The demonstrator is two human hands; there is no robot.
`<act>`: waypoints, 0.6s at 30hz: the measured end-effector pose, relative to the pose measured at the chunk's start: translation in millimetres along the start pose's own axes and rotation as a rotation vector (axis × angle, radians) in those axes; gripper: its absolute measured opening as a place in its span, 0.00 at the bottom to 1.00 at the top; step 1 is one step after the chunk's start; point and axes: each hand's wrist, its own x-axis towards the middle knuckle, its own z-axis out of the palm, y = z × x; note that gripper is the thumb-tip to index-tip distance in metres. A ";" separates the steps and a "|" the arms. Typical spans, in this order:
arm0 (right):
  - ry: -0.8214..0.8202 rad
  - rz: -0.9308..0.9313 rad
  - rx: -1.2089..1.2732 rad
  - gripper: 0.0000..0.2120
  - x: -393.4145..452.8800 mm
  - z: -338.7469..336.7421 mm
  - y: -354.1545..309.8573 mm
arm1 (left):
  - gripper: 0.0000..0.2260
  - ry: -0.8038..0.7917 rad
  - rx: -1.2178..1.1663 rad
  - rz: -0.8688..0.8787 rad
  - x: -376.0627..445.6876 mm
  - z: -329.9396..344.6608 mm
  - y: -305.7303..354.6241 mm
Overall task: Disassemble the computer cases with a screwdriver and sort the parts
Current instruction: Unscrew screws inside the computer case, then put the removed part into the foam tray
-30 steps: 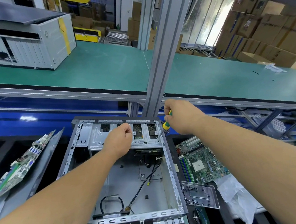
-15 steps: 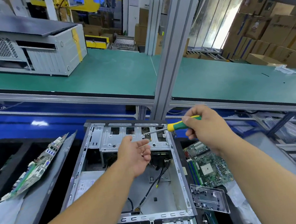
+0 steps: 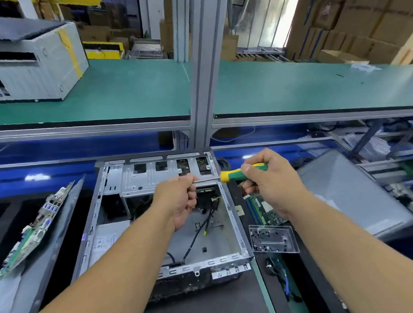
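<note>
- My right hand (image 3: 270, 181) is clenched around the green and yellow handle of the screwdriver (image 3: 241, 174), which lies level and points left.
- My left hand (image 3: 180, 201) is curled into a fist at the tip end of the metal shaft; its fingers seem to pinch the tip, though I cannot tell if anything small is held there too.
- Both hands hover above the far end of the open computer case (image 3: 161, 223), which lies flat in the near middle of the scene with its lid off.
- Inside the case I see a bare metal floor, loose black cables (image 3: 198, 235) and a perforated metal bracket (image 3: 163, 176) across the far end.
- A green circuit board (image 3: 263, 209) lies just right of the case, partly hidden by my right hand.
- A clear plastic tray (image 3: 273, 241) sits near that board, on its near side.
- Another circuit board (image 3: 32, 232) leans tilted on a grey panel (image 3: 46, 262) to the left of the case.
- A second, closed grey computer case (image 3: 30, 63) stands on the green table top (image 3: 132, 93) at far left.
- Cardboard boxes (image 3: 352, 21) are stacked at far right.
- An upright metal post (image 3: 206, 66) rises between the two table sections.
</note>
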 end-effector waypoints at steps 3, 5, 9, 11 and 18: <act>0.079 0.101 0.395 0.02 -13.9 -18.4 17.3 | 0.10 -0.015 -0.259 -0.155 -10.3 8.0 -8.8; 0.067 0.186 0.736 0.05 -24.8 -33.7 30.1 | 0.10 -0.059 -0.379 -0.218 -21.3 14.7 -15.6; -0.044 0.325 0.991 0.15 -52.2 -63.2 70.0 | 0.13 -0.119 -0.439 -0.266 -45.6 45.7 -33.8; -0.109 0.358 1.027 0.19 -63.5 -75.9 90.5 | 0.14 -0.101 -0.415 -0.296 -55.4 63.6 -45.2; 0.200 0.535 0.450 0.20 -80.0 -112.4 164.0 | 0.18 -0.059 -0.100 -0.320 -69.1 119.7 -100.8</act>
